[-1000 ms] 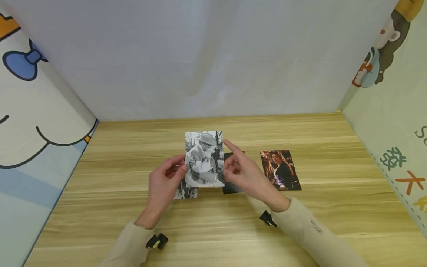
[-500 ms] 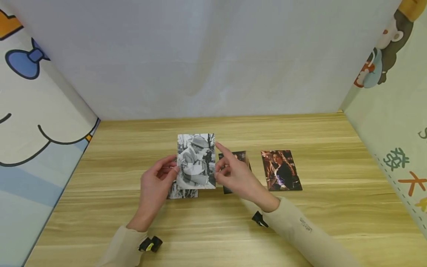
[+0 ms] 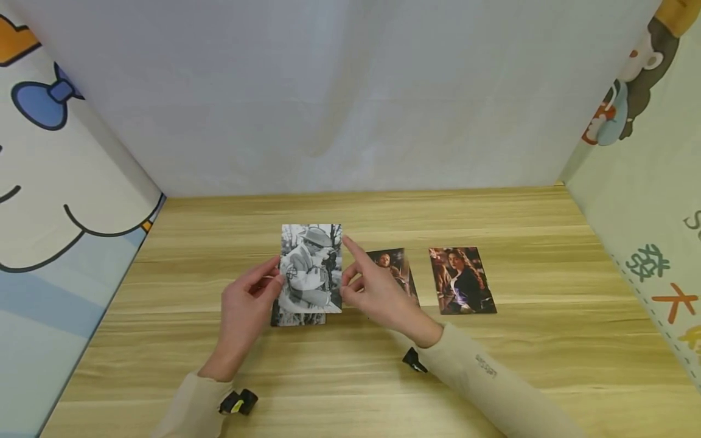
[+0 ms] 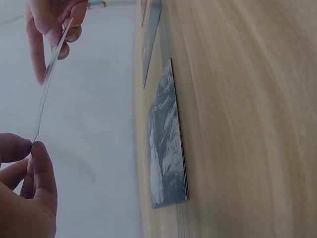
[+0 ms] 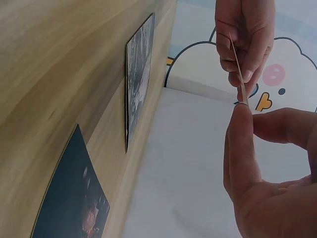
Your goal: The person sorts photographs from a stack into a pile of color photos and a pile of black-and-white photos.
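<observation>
A black-and-white photo card of a seated figure in a hat is held up off the table between both hands. My left hand pinches its left edge between thumb and fingers. At the opposite edge, my right hand pinches the card with thumb and fingers, the index finger reaching up along the side. Below the held card lies a black-and-white stack of cards, mostly hidden in the head view. A dark colour photo card lies partly behind my right hand.
Farther right on the wooden table lies another colour photo card of a person in a dark jacket. A pale cloth wall rises behind the table, with printed cartoon panels at both sides.
Both hands have carried the held photo card left and slightly nearer, over the black-and-white stack. More of the dark colour card shows now. The cards on the table stay put.
</observation>
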A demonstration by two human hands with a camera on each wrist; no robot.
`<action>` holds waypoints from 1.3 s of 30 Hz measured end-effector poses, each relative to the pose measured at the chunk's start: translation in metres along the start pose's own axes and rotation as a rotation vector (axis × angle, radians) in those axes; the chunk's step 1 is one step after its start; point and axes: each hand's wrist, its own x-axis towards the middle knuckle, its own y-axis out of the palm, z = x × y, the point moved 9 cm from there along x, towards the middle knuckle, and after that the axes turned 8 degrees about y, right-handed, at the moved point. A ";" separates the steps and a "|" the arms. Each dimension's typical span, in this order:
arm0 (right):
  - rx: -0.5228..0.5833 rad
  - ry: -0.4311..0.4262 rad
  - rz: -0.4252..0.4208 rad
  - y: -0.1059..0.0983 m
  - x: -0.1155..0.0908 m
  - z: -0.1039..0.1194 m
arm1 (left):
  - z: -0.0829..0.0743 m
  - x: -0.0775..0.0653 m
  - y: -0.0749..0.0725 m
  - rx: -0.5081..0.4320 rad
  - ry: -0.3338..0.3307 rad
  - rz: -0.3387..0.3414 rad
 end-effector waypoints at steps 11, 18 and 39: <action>-0.050 -0.014 0.001 0.015 0.008 0.000 | 0.010 0.002 -0.013 0.095 -0.003 -0.017; -0.126 -0.027 -0.024 0.018 0.011 0.000 | 0.014 0.003 -0.015 0.084 -0.016 -0.009; -0.127 0.063 0.017 0.033 0.034 -0.019 | 0.038 0.011 -0.010 0.271 -0.060 0.144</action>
